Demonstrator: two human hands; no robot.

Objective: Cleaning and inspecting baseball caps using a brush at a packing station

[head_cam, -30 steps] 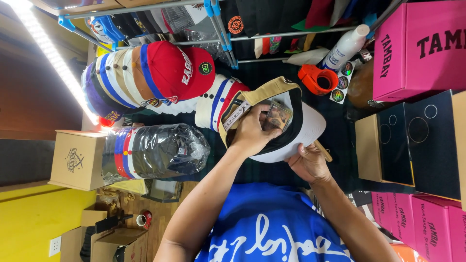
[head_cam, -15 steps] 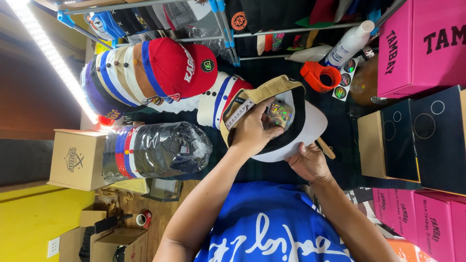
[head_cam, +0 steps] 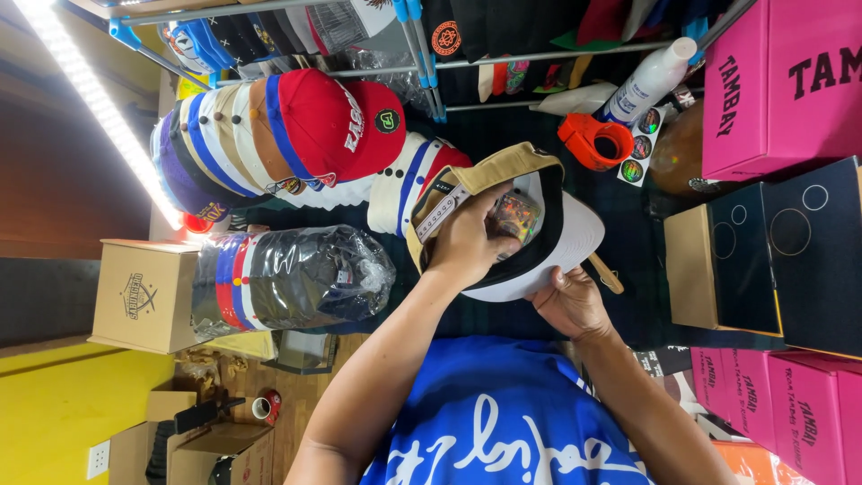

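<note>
The left hand (head_cam: 467, 242) presses a shiny sticker (head_cam: 516, 216) onto the cap (head_cam: 575, 238) brim; the right hand (head_cam: 570, 301) grips the brim edge. The sticker looks nearly seated.

Stacked caps (head_cam: 269, 135), bagged caps (head_cam: 296, 274), pink boxes (head_cam: 781, 81) — an orange tape dispenser (head_cam: 597, 142) and white bottle (head_cam: 651, 81).

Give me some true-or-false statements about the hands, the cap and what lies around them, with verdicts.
1. Both hands hold one cap. True: the left hand and the right hand both grip it.
2. The cap's brim is red. False: it is white.
3. A shiny sticker shows at the left hand's fingertips. True.
4. The tape dispenser is blue. False: it is orange.
5. The wrapped cap stack lies on a pink box. False: it lies beside a brown carton.
</note>
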